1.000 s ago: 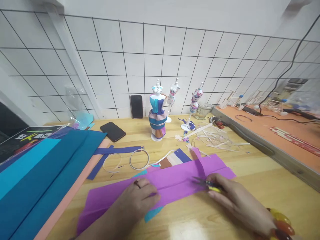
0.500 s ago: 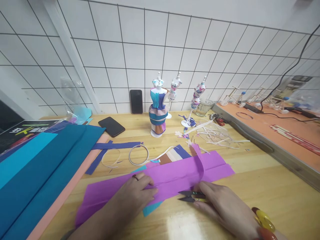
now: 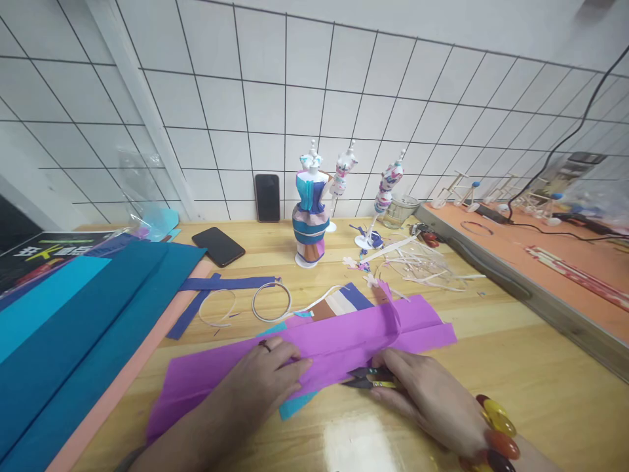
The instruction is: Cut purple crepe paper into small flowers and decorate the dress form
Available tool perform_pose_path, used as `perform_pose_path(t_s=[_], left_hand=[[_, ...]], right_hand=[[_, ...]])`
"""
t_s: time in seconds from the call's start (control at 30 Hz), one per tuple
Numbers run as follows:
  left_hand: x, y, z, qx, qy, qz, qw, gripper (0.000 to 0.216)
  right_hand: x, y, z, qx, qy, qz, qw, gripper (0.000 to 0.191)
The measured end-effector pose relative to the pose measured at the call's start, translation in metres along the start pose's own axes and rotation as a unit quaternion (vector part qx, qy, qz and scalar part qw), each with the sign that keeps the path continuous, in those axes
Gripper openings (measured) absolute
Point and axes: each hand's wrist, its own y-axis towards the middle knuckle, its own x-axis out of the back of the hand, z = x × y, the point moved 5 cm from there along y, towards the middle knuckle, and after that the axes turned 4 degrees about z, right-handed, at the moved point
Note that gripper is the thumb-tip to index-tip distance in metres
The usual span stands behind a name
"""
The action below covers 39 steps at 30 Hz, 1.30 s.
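Across the near part of the wooden table point(image 3: 521, 351) lay the purple sheet point(image 3: 334, 337), long and slanted, running from between 8 and 9 o'clock up to between 2 and 3. With that sheet as the middle of the dial and 12 at the wall, the left hand point(image 3: 263, 377) sat on it toward 8 o'clock, fingers bent and pressed down; I could not tell whether thumb and forefinger pinched any of it. At 3 o'clock the right hand point(image 3: 422, 393) gripped the snips point(image 3: 368, 383) between thumb and fingers; their 2 dark blades stood slightly apart, tips toward 9 o'clock at the sheet's near edge. A curled purple strip point(image 3: 392, 311) lay over the sheet toward 2 o'clock, and a blue piece point(image 3: 297, 405) stuck out from under it at 6. Farther off, a dressed mannequin point(image 3: 311, 226) stood upright at 12, a black phone point(image 3: 219, 246) lay flat at 11, teal cloth point(image 3: 103, 328) spread at 9, and pale scraps point(image 3: 417, 262) tangled at 2.
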Motion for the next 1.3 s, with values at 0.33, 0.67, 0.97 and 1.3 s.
perform_pose_path(t_s=[0.33, 0.67, 0.97, 1.3], left_hand=[[0.014, 0.006, -0.002, 0.049, -0.025, 0.071, 0.996, 0.024], [0.015, 0.006, 0.005, 0.121, -0.12, 0.061, 0.983, 0.025], [0.012, 0.004, 0.005, 0.144, -0.129, 0.097, 0.976, 0.028], [0.014, 0.007, 0.006, 0.145, -0.115, 0.107, 0.977, 0.025]], right_hand=[[0.012, -0.02, -0.02, -0.044, 0.014, -0.006, 0.999, 0.015], [0.017, -0.033, -0.037, -0.085, 0.013, -0.023, 0.996, 0.018], [0.016, -0.033, -0.035, -0.068, 0.02, -0.02, 0.997, 0.023], [0.009, -0.031, -0.053, -0.071, -0.002, -0.009, 0.997, 0.027]])
